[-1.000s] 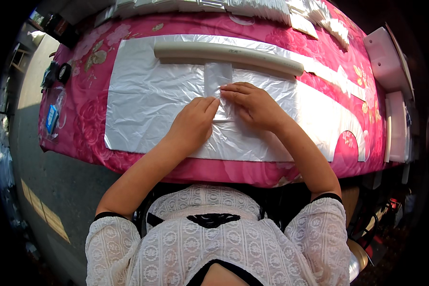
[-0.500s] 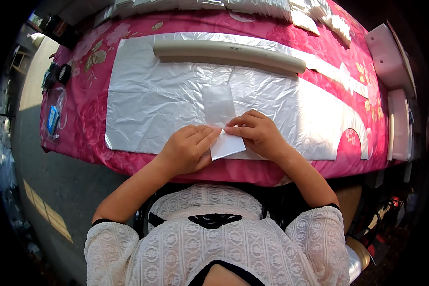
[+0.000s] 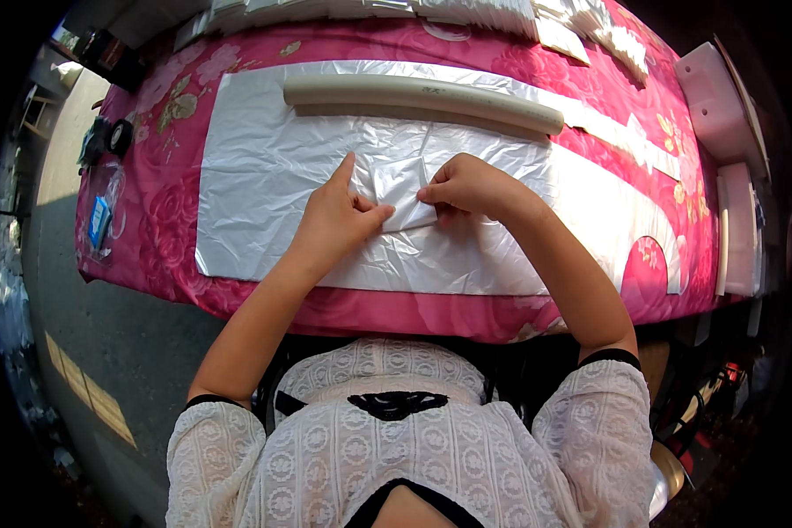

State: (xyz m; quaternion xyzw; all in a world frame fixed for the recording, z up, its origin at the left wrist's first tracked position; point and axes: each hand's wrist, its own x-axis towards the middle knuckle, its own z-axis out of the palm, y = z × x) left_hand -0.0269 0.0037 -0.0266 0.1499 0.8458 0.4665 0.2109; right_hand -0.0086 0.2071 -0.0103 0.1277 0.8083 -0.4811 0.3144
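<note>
A small white square packet (image 3: 402,183), which looks wrapped in thin translucent film, lies between my hands on a stack of crinkled white plastic bags (image 3: 273,194). My left hand (image 3: 339,216) is at its left side, index finger stretched away from me and thumb apart, the thumb tip at the packet's lower left corner. At the right edge, my right hand (image 3: 466,189) pinches the film between thumb and curled fingers. The fingers' undersides and part of the packet's right edge are hidden.
A long beige tube (image 3: 422,99) lies across the bags' far part. White stacked bundles (image 3: 475,11) line the table's back. A blue item in clear plastic (image 3: 99,222) and a black roll (image 3: 120,135) are at left. White foam boxes (image 3: 722,97) stand at right.
Both hands have moved farther from me, carrying the white packet up from the table's near edge. The translucent strip no longer lies stretched out. My left fingers have spread; my right still pinches.
</note>
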